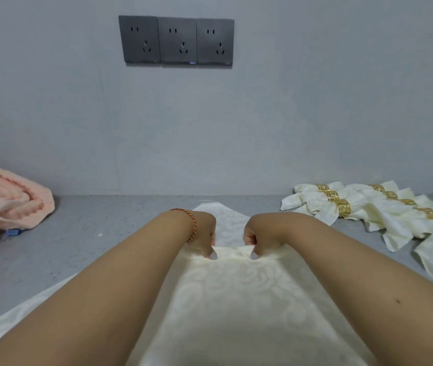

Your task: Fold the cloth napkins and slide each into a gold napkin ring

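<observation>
Hands are working together: your left hand [205, 235] and right hand [259, 237] are each pinching the folded edge of the cream napkin [236, 299] lying on the grey counter [78, 233] before you. Finished napkins in gold rings [343, 207] are lying at your right.

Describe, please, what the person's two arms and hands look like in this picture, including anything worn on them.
Both forearms are bare, with no sleeves in view. The left hand has a thin braided red-and-gold cord bracelet around its wrist. The right hand wears nothing visible: no ring, watch or glove. A small dark mark shows on the right forearm.
</observation>
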The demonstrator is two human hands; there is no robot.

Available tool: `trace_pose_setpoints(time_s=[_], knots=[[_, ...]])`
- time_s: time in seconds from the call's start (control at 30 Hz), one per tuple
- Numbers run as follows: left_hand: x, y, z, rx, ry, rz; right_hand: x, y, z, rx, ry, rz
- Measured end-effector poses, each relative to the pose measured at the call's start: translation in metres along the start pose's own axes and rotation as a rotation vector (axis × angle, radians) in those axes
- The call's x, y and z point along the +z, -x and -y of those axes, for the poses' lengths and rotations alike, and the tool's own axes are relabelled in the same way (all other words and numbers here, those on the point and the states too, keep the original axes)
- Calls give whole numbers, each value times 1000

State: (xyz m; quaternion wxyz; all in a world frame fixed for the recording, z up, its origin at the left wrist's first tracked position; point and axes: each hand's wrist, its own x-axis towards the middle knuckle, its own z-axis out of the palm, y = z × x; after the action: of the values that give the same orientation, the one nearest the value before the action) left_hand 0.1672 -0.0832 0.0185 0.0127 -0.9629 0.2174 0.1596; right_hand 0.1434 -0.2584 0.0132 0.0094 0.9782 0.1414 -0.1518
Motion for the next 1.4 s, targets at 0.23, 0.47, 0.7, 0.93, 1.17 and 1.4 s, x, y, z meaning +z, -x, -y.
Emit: trace_pose_setpoints(time_s=[0.23,0.47,0.7,0.93,1.17,1.4], knots=[[19,23,-9,-1,-60,-225,16,26,18,-58,253,-315],[38,45,-13,13,-53,-313,29,41,25,-46,229,-316],[35,45,-14,-86,111,-277,20,35,15,5,27,-261],[38,35,-3,-91,202,-229,18,34,11,23,-69,-222],[40,37,-4,-123,57,-205,22,36,5,56,-114,-180],[49,55,-12,10,-20,-424,35,57,14,4,134,-403]])
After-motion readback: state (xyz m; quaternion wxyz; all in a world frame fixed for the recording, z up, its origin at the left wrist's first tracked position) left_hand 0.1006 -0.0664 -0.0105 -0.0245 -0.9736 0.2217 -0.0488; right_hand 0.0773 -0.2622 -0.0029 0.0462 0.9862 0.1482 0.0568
